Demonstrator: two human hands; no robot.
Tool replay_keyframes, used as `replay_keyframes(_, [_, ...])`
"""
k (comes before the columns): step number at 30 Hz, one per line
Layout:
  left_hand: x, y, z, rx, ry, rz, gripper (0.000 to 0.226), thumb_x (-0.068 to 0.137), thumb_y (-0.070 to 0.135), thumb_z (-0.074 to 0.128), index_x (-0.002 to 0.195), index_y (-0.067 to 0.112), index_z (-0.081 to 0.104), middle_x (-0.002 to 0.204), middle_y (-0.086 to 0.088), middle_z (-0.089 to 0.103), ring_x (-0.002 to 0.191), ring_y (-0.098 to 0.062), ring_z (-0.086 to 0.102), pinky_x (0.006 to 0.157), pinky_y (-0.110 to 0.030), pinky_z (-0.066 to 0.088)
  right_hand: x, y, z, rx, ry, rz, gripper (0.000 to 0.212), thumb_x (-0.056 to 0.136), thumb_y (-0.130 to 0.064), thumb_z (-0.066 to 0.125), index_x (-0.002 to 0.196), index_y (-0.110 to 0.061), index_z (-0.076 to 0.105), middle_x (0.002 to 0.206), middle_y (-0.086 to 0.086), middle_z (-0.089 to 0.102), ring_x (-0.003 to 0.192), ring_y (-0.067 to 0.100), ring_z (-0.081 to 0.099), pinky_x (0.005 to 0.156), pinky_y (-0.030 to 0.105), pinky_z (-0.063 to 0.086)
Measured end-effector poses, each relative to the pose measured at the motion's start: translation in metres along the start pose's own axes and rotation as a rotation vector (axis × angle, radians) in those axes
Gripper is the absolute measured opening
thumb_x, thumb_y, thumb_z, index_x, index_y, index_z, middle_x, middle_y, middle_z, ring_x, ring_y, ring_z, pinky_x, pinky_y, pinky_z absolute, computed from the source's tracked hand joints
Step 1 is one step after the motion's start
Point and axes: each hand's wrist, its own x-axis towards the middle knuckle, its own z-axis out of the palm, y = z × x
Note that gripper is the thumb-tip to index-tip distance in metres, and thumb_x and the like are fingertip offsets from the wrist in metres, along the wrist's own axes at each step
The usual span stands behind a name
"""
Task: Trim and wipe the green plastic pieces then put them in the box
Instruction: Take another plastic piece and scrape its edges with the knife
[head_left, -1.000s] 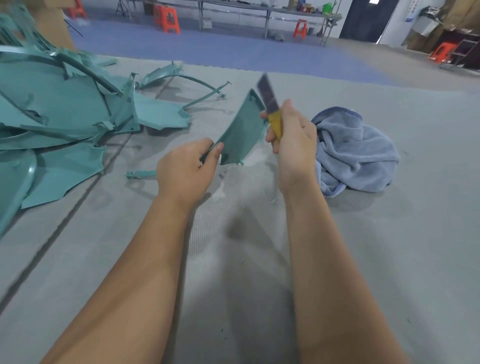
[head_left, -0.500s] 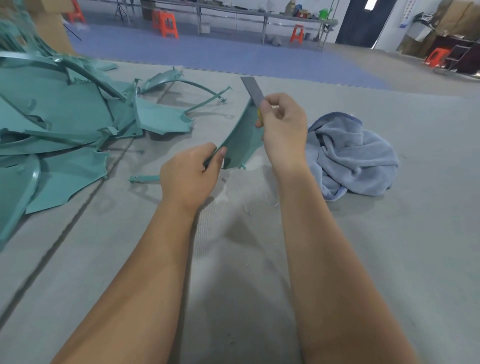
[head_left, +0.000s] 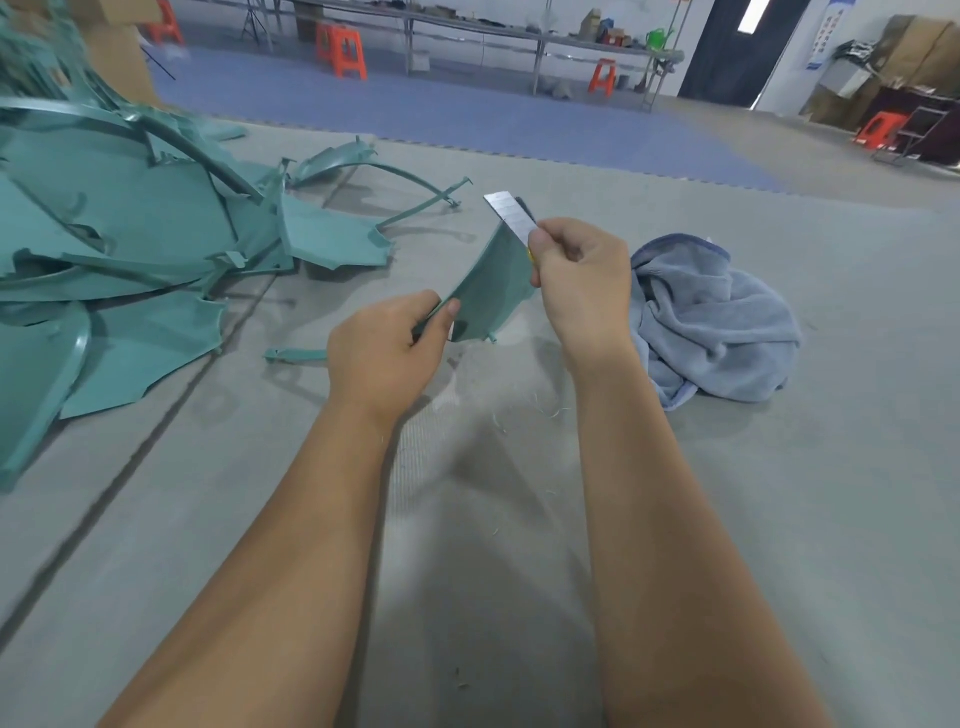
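My left hand (head_left: 387, 353) grips the lower end of a curved green plastic piece (head_left: 493, 288), holding it upright above the grey mat. My right hand (head_left: 582, 275) grips a utility knife (head_left: 510, 214) whose handle is mostly hidden in the fist. Its grey blade sticks up past the top edge of the piece, touching it. A big heap of green plastic pieces (head_left: 130, 249) lies at the left. A crumpled blue-grey towel (head_left: 711, 317) sits just right of my right hand. No box for the pieces shows.
A small green offcut (head_left: 296, 356) lies left of my left hand. Thin shavings (head_left: 540, 410) are scattered on the grey mat (head_left: 779, 519) under the hands. A thin curved green strip (head_left: 415, 187) lies behind. Orange stools (head_left: 340, 49) and long tables stand far back.
My right hand has turned, hiding the yellow handle, and the blade has slid up along the piece's top edge. My left hand keeps its grip in nearly the same place.
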Motion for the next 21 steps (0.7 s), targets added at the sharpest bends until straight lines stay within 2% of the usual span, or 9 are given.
replay_keyframes(4, [0.001,-0.001,0.0,-0.004,0.018,0.0,0.05,0.098,0.044,0.044,0.055,0.027,0.024,0.046,0.008,0.029,0.045,-0.005,0.032,0.046,-0.025,0.016,-0.007,0.002,0.001,-0.074,-0.114,0.003,0.03,0.09,-0.013,0.057,0.065,-0.028,0.062,0.052,-0.012,0.045,0.058,0.012,0.041,0.062,0.031,0.039])
replay_keyframes(6, [0.001,-0.001,0.0,-0.001,0.022,0.01,0.05,0.098,0.044,0.045,0.055,0.028,0.025,0.046,0.009,0.029,0.045,-0.005,0.031,0.046,-0.024,0.016,-0.011,0.002,0.002,-0.064,-0.122,0.011,0.032,0.09,-0.012,0.057,0.063,-0.03,0.061,0.049,-0.014,0.045,0.057,0.011,0.042,0.061,0.027,0.038])
replay_keyframes(9, [0.001,0.0,0.0,-0.004,0.016,-0.003,0.049,0.097,0.046,0.043,0.055,0.027,0.027,0.046,0.008,0.031,0.045,-0.005,0.033,0.045,-0.025,0.017,-0.009,-0.004,0.002,0.02,0.006,0.022,0.018,0.091,-0.015,0.058,0.078,-0.022,0.068,0.055,-0.017,0.056,0.06,0.006,0.051,0.062,0.022,0.043])
replay_keyframes(13, [0.001,0.0,0.0,-0.004,0.007,-0.032,0.047,0.096,0.05,0.04,0.056,0.025,0.032,0.048,0.006,0.034,0.049,-0.012,0.035,0.045,-0.025,0.023,0.001,-0.012,0.003,-0.013,0.087,-0.007,0.018,0.093,-0.016,0.055,0.084,-0.018,0.071,0.069,-0.008,0.062,0.067,0.012,0.054,0.069,0.033,0.049])
replay_keyframes(18, [0.001,0.0,-0.001,-0.02,-0.005,-0.033,0.048,0.095,0.05,0.039,0.057,0.022,0.034,0.048,0.005,0.034,0.051,-0.017,0.037,0.047,-0.028,0.026,0.001,-0.01,0.006,-0.15,0.029,-0.031,0.02,0.092,-0.016,0.053,0.081,-0.008,0.068,0.065,0.0,0.049,0.063,0.013,0.04,0.06,0.03,0.035])
replay_keyframes(21, [0.001,0.0,-0.002,-0.027,-0.011,-0.042,0.047,0.095,0.051,0.04,0.06,0.019,0.039,0.049,0.005,0.036,0.054,-0.02,0.039,0.048,-0.03,0.029,-0.003,-0.009,0.006,-0.151,0.033,-0.025,0.02,0.092,-0.015,0.053,0.078,-0.008,0.065,0.065,0.001,0.045,0.063,0.014,0.037,0.059,0.03,0.032])
